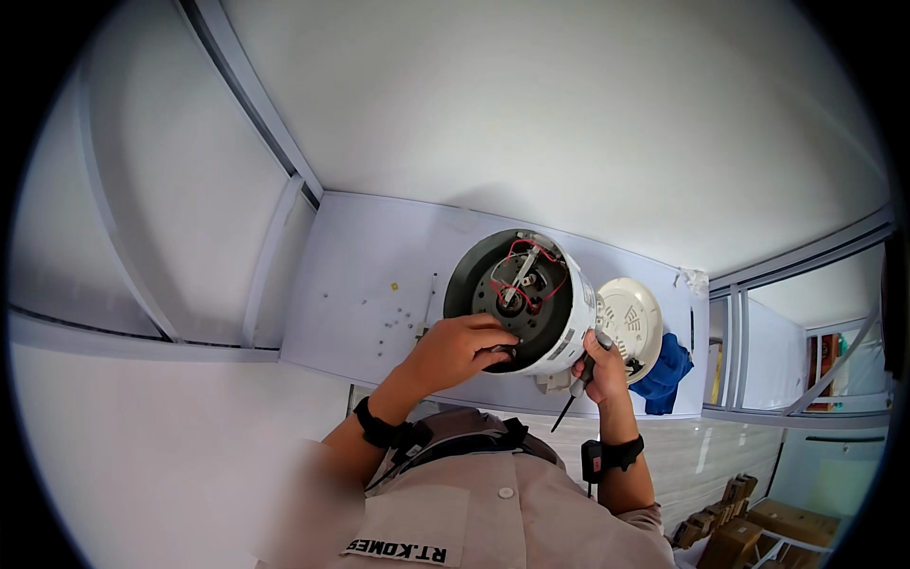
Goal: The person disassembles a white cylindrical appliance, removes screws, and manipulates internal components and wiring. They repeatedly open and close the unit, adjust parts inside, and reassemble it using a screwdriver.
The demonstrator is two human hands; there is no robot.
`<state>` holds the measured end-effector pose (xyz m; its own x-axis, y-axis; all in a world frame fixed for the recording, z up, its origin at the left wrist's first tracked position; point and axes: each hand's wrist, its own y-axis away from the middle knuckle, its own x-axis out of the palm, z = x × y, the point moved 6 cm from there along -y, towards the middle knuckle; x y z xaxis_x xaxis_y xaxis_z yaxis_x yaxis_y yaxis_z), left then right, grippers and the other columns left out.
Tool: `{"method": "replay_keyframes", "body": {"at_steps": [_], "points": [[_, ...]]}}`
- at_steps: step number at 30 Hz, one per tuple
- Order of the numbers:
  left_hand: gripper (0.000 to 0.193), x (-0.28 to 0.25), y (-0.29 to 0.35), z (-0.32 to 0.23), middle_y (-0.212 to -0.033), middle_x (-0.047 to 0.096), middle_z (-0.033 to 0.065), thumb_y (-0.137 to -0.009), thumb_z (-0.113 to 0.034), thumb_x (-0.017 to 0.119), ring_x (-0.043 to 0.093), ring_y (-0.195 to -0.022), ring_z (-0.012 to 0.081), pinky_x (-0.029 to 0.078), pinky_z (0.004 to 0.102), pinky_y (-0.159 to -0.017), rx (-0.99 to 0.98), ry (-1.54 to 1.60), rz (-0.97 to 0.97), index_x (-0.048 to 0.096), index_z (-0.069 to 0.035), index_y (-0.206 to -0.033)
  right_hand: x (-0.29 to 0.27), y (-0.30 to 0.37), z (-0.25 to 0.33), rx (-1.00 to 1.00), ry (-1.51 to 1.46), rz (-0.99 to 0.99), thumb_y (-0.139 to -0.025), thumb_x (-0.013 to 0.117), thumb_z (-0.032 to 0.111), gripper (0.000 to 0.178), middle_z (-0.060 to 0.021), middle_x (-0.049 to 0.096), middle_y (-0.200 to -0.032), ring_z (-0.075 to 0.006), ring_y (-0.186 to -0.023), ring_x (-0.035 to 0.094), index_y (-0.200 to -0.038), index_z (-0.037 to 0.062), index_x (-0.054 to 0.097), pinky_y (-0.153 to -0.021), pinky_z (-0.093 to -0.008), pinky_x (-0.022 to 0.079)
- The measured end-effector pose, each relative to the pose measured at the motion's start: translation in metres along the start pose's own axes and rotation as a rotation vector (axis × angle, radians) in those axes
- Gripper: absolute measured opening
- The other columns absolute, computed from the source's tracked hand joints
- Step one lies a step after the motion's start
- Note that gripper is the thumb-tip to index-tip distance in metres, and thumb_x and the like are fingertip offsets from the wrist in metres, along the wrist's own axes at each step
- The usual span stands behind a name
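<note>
A round white appliance body (pixel 580 313), much like a rice cooker's, lies tilted on the table with its open underside toward me. Inside its dark cavity are a grey metal disc (pixel 488 296), a metal bracket (pixel 521 270) and red wires (pixel 559 284). My left hand (pixel 460 346) reaches over the near left rim, fingertips pinched together low inside the cavity; what they hold is too small to make out. A screwdriver (pixel 580 384) with a dark handle is gripped in my right hand (pixel 605 372), its tip pointing down toward me. That hand is at the body's right side.
A cream vented round cover (pixel 627 322) sits right of the body, beside a blue cloth (pixel 668 375). Several small screws or nuts (pixel 398 322) and a yellow piece (pixel 394 286) are scattered on the left of the white table (pixel 355 247). Framed partitions stand left and right; cardboard boxes (pixel 735 541) are at lower right.
</note>
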<state>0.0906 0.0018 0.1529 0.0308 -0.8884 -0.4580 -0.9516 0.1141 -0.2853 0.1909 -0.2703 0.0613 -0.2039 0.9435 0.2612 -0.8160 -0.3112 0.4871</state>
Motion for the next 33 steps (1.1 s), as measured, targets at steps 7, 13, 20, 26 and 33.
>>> {"method": "replay_keyframes", "body": {"at_steps": [7, 13, 20, 26, 33], "points": [[0.019, 0.008, 0.003, 0.006, -0.095, 0.071, 0.0043, -0.091, -0.022, 0.082, 0.071, -0.079, 0.026, 0.055, 0.0364, -0.068, -0.051, -0.097, -0.065, 0.075, -0.01, -0.104, -0.003, -0.002, -0.005, -0.008, 0.023, 0.035, -0.099, 0.078, 0.04, 0.038, -0.0024, 0.062, -0.08, -0.0143, -0.058, 0.056, -0.111, 0.0068, 0.063, -0.055, -0.0313, 0.048], [0.019, 0.014, 0.006, 0.011, -0.092, 0.068, 0.0065, -0.093, -0.021, 0.082, 0.07, -0.076, 0.0246, 0.053, 0.0353, -0.066, -0.113, 0.053, -0.099, 0.073, -0.008, -0.103, -0.007, 0.001, -0.013, -0.052, 0.06, 0.062, -0.098, 0.08, 0.041, 0.042, -0.0034, 0.063, -0.084, -0.0148, -0.064, 0.058, -0.112, 0.0057, 0.062, -0.06, -0.0306, 0.049], [0.021, 0.019, 0.011, 0.011, -0.089, 0.065, 0.0056, -0.089, -0.016, 0.086, 0.061, -0.071, 0.0183, 0.047, 0.0316, -0.064, -0.151, 0.112, -0.098, 0.075, -0.005, -0.103, -0.011, 0.008, -0.017, -0.062, 0.252, 0.066, -0.1, 0.078, 0.04, 0.038, -0.0037, 0.066, -0.085, -0.0152, -0.07, 0.064, -0.108, 0.0055, 0.064, -0.06, -0.0305, 0.05], [0.022, 0.025, 0.015, 0.009, -0.091, 0.066, 0.0065, -0.089, -0.016, 0.087, 0.063, -0.073, 0.0194, 0.049, 0.0327, -0.065, -0.128, 0.073, -0.093, 0.075, -0.005, -0.103, -0.005, 0.034, 0.031, -0.356, 0.761, -0.201, -0.094, 0.084, 0.035, 0.04, -0.0069, 0.069, -0.085, -0.0155, -0.073, 0.065, -0.1, -0.0011, 0.069, -0.066, -0.0309, 0.052], [0.023, 0.033, 0.015, 0.004, -0.095, 0.068, 0.0089, -0.088, -0.016, 0.087, 0.069, -0.076, 0.0244, 0.054, 0.035, -0.068, -0.095, 0.029, -0.067, 0.075, -0.003, -0.103, 0.057, 0.092, 0.075, -0.744, 0.855, -0.029, -0.085, 0.088, 0.016, 0.029, -0.0123, 0.071, -0.089, -0.0232, -0.074, 0.067, -0.105, 0.0013, 0.071, -0.07, -0.0337, 0.053]]}}
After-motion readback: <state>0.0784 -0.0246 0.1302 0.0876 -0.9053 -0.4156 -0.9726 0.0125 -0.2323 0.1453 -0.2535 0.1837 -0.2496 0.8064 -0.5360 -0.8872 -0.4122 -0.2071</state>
